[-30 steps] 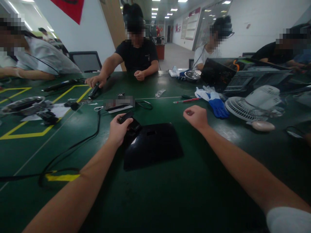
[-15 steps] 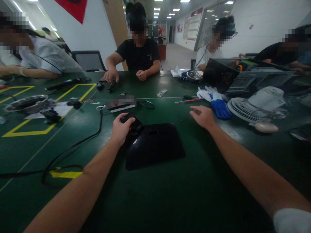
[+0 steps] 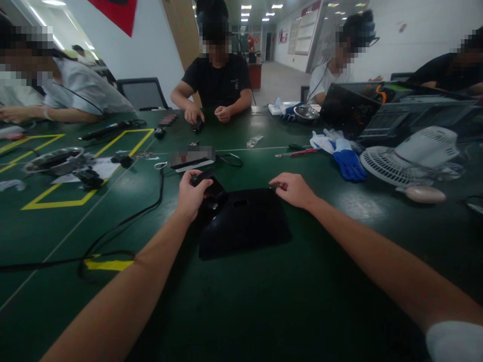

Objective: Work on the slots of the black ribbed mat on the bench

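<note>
My left hand is closed around a black plastic stand neck, holding it tilted over the left back corner of a black stand base. The base lies flat on the green table and has a short slot near its back edge. Just beyond the base's right back corner is my right hand, its thumb and index finger pinched together low over the table. Whatever is between those fingertips is too small or hidden to make out.
A red-handled screwdriver, blue-and-white gloves and a white fan part lie at right. At left are a black cable and a metal ring-shaped part. Across the table, a person handles a small black object.
My right hand has moved left and down to the base's right back corner, and its fingers have closed. My left hand still holds the neck. The view has shifted slightly.
</note>
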`<action>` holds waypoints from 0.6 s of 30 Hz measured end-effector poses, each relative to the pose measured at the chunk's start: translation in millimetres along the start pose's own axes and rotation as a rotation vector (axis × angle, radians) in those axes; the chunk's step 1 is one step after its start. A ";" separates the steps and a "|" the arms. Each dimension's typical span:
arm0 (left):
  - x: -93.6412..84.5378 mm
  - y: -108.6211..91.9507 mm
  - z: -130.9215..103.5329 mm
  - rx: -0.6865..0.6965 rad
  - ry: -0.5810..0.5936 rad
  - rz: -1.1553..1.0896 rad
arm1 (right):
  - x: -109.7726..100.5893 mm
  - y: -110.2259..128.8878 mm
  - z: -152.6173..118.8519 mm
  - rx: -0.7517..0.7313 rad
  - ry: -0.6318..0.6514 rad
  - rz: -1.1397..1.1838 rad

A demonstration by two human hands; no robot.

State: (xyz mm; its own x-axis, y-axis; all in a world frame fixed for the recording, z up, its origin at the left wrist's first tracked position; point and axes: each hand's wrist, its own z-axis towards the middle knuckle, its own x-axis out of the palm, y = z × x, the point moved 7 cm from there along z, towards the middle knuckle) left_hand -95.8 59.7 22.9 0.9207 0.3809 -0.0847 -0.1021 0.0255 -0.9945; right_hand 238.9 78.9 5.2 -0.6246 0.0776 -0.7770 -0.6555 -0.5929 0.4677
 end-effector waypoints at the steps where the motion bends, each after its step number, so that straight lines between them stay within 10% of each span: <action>1: 1.1 -2.8 -0.9 0.016 0.012 -0.014 | 0.5 2.5 -0.8 -0.009 -0.007 0.016; 9: 27.9 -15.6 -27.5 0.006 0.218 -0.085 | -29.9 0.6 -3.8 0.100 -0.281 -0.029; 18: 50.7 -39.4 -52.2 0.206 0.428 -0.001 | -18.1 57.5 -10.8 -0.052 -0.245 0.144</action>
State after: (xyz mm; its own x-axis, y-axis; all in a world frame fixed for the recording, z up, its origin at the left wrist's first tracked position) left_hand -25.5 29.8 54.5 0.9889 -0.0334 -0.1448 -0.1337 0.2254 -0.9650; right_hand 217.2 34.8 41.6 -0.7976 0.1775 -0.5765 -0.5342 -0.6518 0.5383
